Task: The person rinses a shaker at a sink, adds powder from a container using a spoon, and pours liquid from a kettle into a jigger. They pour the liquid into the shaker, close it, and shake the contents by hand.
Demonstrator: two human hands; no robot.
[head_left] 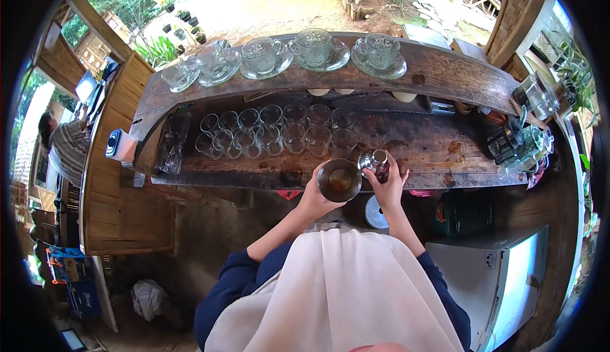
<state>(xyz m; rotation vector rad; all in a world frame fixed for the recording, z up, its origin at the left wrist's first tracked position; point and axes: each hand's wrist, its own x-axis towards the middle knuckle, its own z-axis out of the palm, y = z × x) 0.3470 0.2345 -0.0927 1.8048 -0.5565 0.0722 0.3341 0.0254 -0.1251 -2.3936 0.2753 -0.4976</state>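
Observation:
My left hand is wrapped round a metal shaker cup, its open mouth facing up with a little brownish liquid at the bottom. In my right hand is the shiny metal shaker top, gripped between thumb and fingers just to the right of the cup. Both pieces are apart, held at the front edge of the dark wooden counter. Behind my hands, several clear drinking glasses stand in two rows on the counter.
On the raised shelf stand several glass cups on saucers. Glass jugs crowd the right end. A white box-shaped device sits at the left end. Below right is a white fridge. A person in a striped top is at far left.

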